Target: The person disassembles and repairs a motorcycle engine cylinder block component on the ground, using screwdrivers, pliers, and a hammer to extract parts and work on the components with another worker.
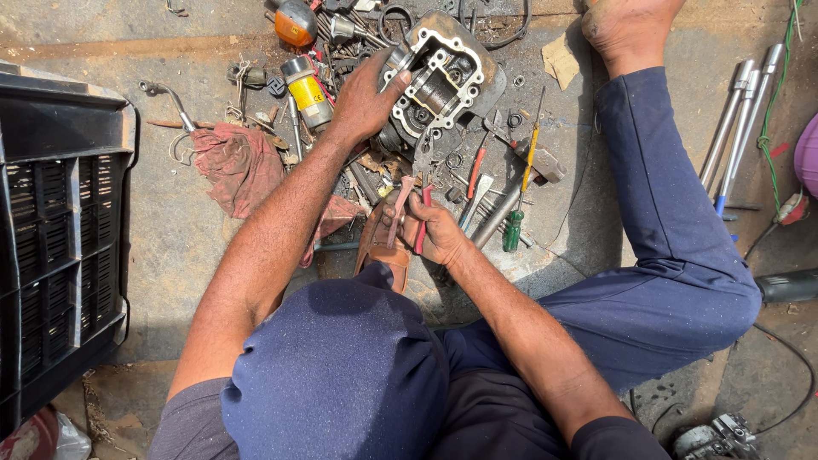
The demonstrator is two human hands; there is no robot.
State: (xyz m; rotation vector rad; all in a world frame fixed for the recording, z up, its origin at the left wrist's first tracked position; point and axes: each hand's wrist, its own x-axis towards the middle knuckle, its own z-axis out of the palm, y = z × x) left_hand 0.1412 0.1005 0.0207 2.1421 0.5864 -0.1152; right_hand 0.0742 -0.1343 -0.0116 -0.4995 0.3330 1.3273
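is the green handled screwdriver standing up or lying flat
Lying flat. The green-handled screwdriver rests lengthwise on the concrete floor, shaft pointing away, beside the engine part.

Bare concrete floor [170, 230] lies open between the black plastic crate [60, 230] on the left and the red rag [239, 166], wide enough for an arm to pass. Beyond the rag the ground is crowded: a yellow-labelled can [307, 92], a bent metal tool [170, 98], washers and small parts lie close together around the engine head [439, 81]. To its right a green-handled screwdriver [520, 192], a metal bar [498, 217] and other tools lie side by side, blocked further by the blue-trousered leg [673, 230]. Past that leg, chrome tubes [737, 119] and a green cord [771, 111] line the right edge.
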